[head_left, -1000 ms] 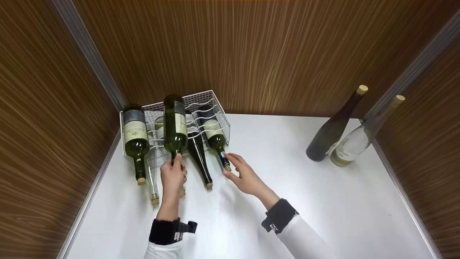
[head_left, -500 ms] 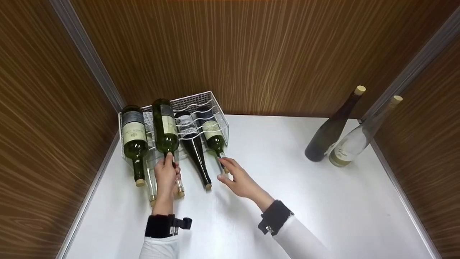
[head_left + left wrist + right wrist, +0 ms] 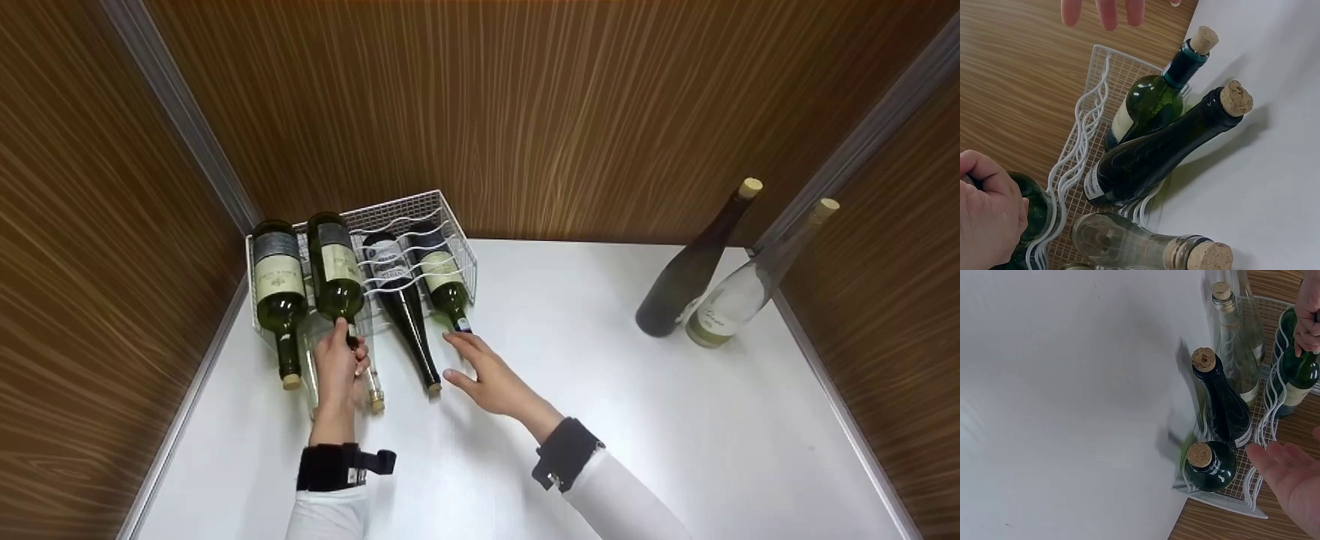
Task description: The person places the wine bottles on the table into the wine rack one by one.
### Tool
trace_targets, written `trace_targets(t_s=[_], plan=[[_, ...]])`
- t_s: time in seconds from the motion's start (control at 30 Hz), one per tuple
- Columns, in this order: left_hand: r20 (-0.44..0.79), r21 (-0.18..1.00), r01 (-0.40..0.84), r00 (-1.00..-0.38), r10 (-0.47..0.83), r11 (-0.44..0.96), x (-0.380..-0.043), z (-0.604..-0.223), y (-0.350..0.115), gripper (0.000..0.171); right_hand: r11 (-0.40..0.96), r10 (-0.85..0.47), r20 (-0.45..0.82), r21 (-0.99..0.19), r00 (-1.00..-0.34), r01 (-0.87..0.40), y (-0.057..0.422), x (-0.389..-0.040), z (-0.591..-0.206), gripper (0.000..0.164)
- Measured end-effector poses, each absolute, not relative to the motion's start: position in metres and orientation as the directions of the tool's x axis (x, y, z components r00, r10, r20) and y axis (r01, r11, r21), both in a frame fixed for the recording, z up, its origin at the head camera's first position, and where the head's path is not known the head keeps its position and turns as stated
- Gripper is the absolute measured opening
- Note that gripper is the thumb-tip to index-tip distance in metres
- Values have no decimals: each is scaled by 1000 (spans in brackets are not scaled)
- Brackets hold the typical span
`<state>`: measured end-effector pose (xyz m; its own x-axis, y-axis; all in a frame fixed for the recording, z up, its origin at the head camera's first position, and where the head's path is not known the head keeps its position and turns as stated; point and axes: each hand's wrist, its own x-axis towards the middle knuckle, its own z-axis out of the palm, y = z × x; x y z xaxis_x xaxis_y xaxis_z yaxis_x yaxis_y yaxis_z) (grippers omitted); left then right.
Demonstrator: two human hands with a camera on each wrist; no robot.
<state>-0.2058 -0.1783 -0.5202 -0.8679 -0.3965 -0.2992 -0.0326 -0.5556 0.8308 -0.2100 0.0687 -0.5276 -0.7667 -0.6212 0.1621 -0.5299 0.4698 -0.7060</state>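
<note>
My left hand (image 3: pixel 337 367) grips the neck of a green wine bottle (image 3: pixel 337 262) with a cream label. That bottle lies along the wavy top wires of a white wire rack (image 3: pixel 401 202), just right of another green wine bottle (image 3: pixel 280 277). My right hand (image 3: pixel 491 382) is spread, its fingertips close to the neck of the rightmost green bottle (image 3: pixel 448 296) on the lower level. Between the hands, a slender dark bottle (image 3: pixel 409 319) points its cork outward. In the right wrist view, the right hand (image 3: pixel 1292 484) holds nothing.
Two clear corked bottles (image 3: pixel 1235 349) lie low in the rack, partly hidden by the left hand in the head view. On the white table (image 3: pixel 600 420), a dark bottle (image 3: pixel 690 270) and a clear bottle (image 3: pixel 739 292) stand at the right. Wood-grain panels (image 3: pixel 510 112) enclose the table.
My left hand has moved left and slightly down with its bottle, which now sits nearer the leftmost one. My right hand has shifted a little left and down beside the rightmost bottle's neck.
</note>
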Motion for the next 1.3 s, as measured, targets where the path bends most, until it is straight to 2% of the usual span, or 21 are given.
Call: trace_targets(t_s=[0.43, 0.73, 1.0, 1.13, 1.3], plan=[[-289, 750, 19, -890, -353, -661, -208, -519, -182, 28, 482, -624, 144, -702, -768, -524, 66, -208, -529, 60], [-288, 758, 13, -890, -352, -652, -211, -521, -183, 25, 486, -633, 122, -706, -764, -515, 65, -208, -530, 60], [-303, 744, -1, -891, -337, -668, -214, -522, -181, 28, 477, -635, 159, -690, -756, -545, 63, -207, -531, 59], [-307, 788, -42, -892, -332, -615, -214, -521, -181, 31, 475, -636, 153, -695, -757, -540, 61, -207, -531, 60], [-325, 882, -138, -871, -369, -451, -214, -518, -182, 32, 476, -636, 157, -691, -755, -544, 60, -207, -531, 60]])
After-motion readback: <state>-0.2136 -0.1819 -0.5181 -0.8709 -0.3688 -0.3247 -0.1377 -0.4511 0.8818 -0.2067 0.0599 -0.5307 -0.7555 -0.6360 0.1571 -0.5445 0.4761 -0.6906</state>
